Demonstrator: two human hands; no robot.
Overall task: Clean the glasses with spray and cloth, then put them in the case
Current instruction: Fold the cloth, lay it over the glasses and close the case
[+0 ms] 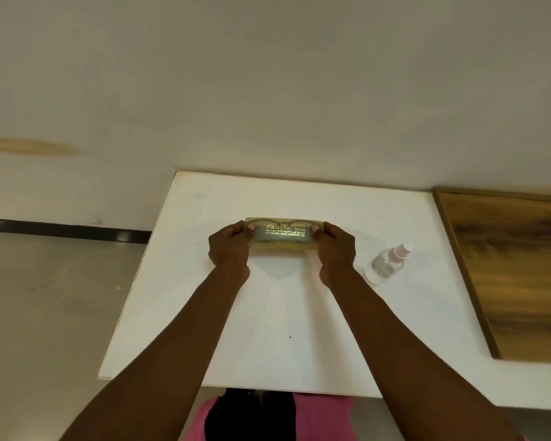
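Left hand (233,246) and right hand (334,246) gripped the ends of a flat rectangular beige glasses case (282,235) mid-tabletop (299,329); closing it probably needed even pressure.

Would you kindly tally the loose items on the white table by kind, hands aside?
Glasses case, printed in gold, held at both ends: 1
Clear spray bottle, lying on its side: 1
Total: 2
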